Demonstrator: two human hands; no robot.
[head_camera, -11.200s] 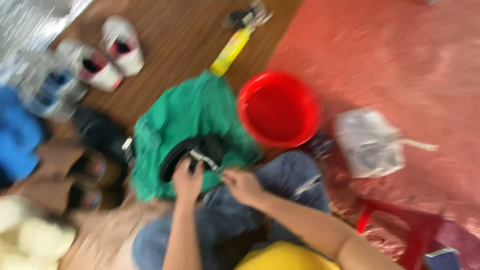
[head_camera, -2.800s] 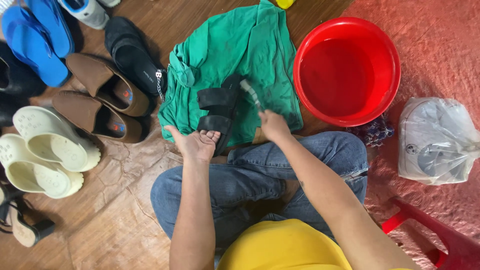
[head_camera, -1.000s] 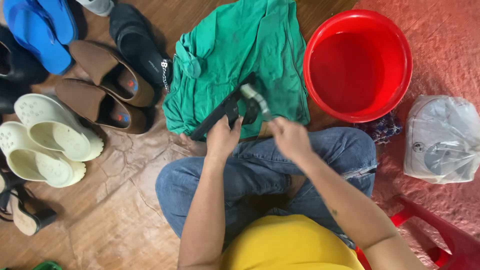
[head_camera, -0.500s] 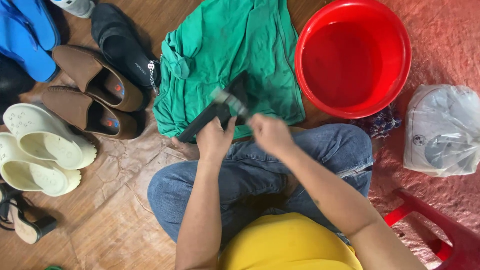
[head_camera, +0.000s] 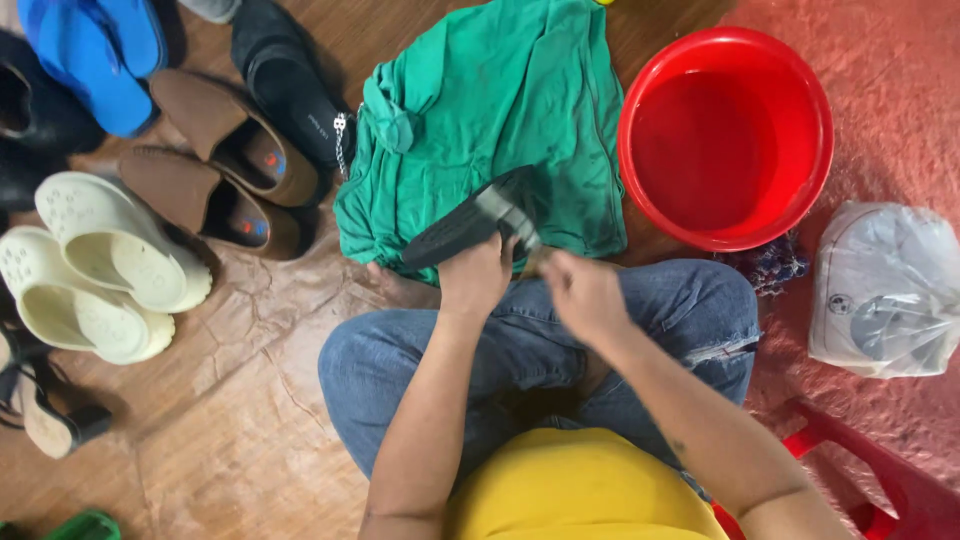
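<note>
I sit cross-legged in blue jeans. My left hand (head_camera: 476, 277) grips a black sandal (head_camera: 455, 228), held sole-up over a green cloth (head_camera: 480, 110) spread on the floor. My right hand (head_camera: 580, 293) is closed around a brush (head_camera: 508, 215) whose grey head presses against the sandal's sole. Both hands are close together just above my knees.
A red basin (head_camera: 728, 135) with water stands at the upper right. A clear plastic bag (head_camera: 885, 295) lies at the right on a red mat. Brown slippers (head_camera: 215, 170), white clogs (head_camera: 95, 260), blue flip-flops (head_camera: 95, 50) and black shoes (head_camera: 290, 85) line the left.
The sandal has been lifted off the green cloth and turned sole-up in my left hand. My right hand keeps moving the brush across it.
</note>
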